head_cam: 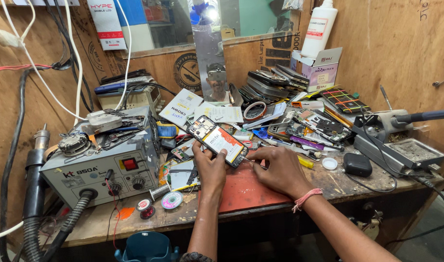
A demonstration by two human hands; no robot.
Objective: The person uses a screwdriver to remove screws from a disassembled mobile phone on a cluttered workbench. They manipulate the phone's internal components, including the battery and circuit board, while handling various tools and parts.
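- Left hand, frame centre: fingers grasp the opened smartphone, tilting its exposed back up for access.
- Right hand: fingers pinch a thin metal tool whose tip meets the phone's lower edge; the wrist rests on the red mat for steadiness.
- Hot-air rework station, left on the table.
- Dismantled phones, upper right.

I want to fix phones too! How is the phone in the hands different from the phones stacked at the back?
The open phone is held up by the left hand, while the stacked phones lie untouched at the back of the bench. The open phone has its back off, showing an orange and white battery; the stacked phones look dark and mostly closed. It is alone; they are piled together. The right hand works at the open phone's edge. All are flat, rectangular phones.
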